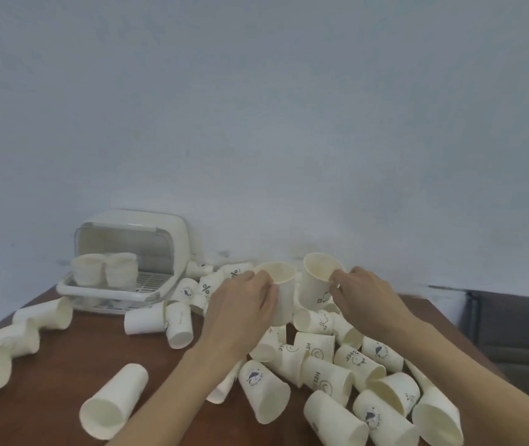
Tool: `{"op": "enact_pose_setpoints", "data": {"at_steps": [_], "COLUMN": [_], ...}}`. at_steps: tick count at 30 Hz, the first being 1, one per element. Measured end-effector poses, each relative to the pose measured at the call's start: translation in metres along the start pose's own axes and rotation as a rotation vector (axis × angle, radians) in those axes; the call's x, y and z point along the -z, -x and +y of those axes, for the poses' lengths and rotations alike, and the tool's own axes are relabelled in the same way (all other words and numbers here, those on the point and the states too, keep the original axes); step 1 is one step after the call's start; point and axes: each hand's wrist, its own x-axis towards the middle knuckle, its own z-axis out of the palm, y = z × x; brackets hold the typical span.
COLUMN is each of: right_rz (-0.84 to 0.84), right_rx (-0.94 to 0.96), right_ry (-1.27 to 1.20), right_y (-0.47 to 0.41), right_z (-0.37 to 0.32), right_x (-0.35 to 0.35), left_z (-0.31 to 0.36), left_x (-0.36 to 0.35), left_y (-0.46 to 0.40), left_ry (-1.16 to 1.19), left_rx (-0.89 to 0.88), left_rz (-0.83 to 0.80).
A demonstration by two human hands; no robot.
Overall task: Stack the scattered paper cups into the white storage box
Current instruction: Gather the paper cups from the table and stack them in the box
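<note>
Head view, nearest first: loose paper cups (327, 378) lie on their sides across the brown table (63, 365), heaped on the near side of the white storage box (134, 252) and to its right. Beyond that heap, the left hand (240, 312) has its grip wrapped round 1 upright cup (281, 284), and the right hand (364, 296) pinches the rim of a second cup (316, 280) just beside it. Farthest back, the box stands open against the wall, holding what look like 2 stacks of cups (104, 268), though blur hides the count.
</note>
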Motion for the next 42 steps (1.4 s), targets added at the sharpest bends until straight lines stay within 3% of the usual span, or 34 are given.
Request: {"op": "enact_pose_setpoints", "data": {"at_steps": [7,16,31,42], "right_rz": [0.044,0.078,0.033,-0.005], "right_rx": [0.037,0.102,0.163,0.075], "right_ry": [-0.206,-0.302,-0.414,-0.462], "right_y": [-0.003,-0.025,-0.088,-0.147], "right_z": [-0.077,-0.148,-0.245,-0.301], "right_x": [-0.002,-0.017,-0.071,-0.101], "left_z": [-0.043,-0.109,-0.218,-0.286], "left_x": [0.058,0.112,0.127,0.141], "left_y": [0.040,0.066,0.066,0.051], "left_ry": [0.018,0.003,0.021,0.002], "left_rx": [0.073,0.147,0.250,0.263], "left_rz": [0.098,0.138,0.174,0.167]}}
